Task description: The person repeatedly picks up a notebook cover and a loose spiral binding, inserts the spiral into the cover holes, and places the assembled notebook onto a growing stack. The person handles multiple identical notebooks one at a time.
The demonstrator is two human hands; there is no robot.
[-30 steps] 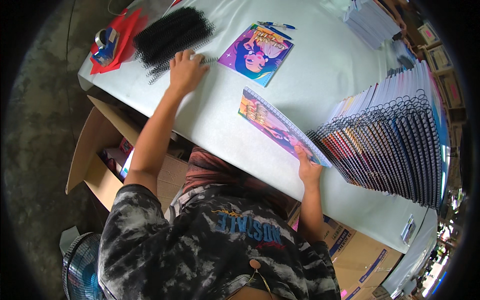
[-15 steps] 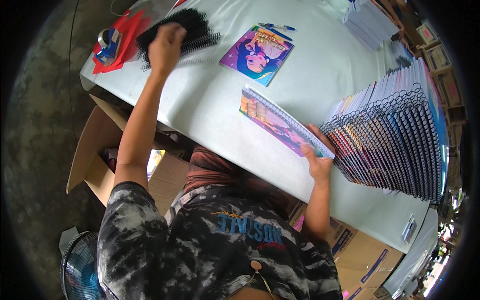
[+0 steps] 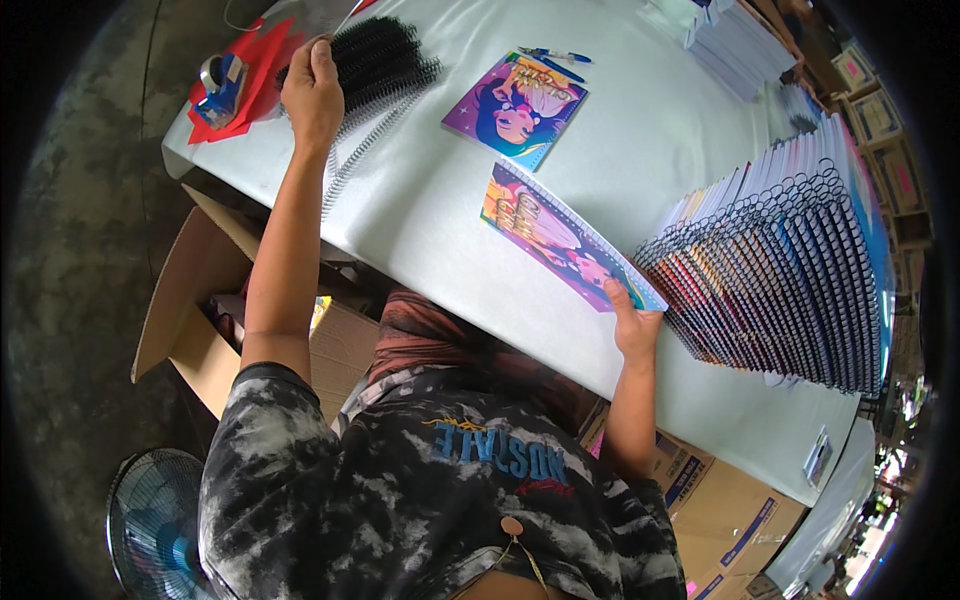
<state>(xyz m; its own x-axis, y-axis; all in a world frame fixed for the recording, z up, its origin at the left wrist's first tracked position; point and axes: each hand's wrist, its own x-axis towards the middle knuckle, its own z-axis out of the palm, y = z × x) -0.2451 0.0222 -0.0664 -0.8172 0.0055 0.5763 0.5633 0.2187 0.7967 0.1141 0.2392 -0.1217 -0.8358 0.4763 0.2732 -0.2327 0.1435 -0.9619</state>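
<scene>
My right hand point(image 3: 634, 325) grips a colourful notebook point(image 3: 560, 235) by its near right corner, thumb on the illustrated cover. Punched holes run along its long upper edge. My left hand point(image 3: 314, 100) is at the left side of a heap of black spiral binding coils point(image 3: 375, 60), thumb and fingers pressed together. Whatever sits between those fingertips is hidden. One loose coil point(image 3: 365, 145) slants away from the heap, beside my left wrist. A second notebook point(image 3: 515, 108) with a matching cover lies flat on the table beyond the held one.
Many coil-bound notebooks stand in a thick row point(image 3: 775, 275) at the right. Paper stacks point(image 3: 735, 50) are at the far right, pens point(image 3: 555, 55) behind the flat notebook. A blue tape dispenser point(image 3: 218, 95) rests on red sheets point(image 3: 262, 75). Below stand an open carton point(image 3: 185, 290) and a fan point(image 3: 155, 525).
My left hand has shifted left across the coil heap, and a loose coil now slants toward the table's front edge. The held notebook has tilted, showing more of its cover.
</scene>
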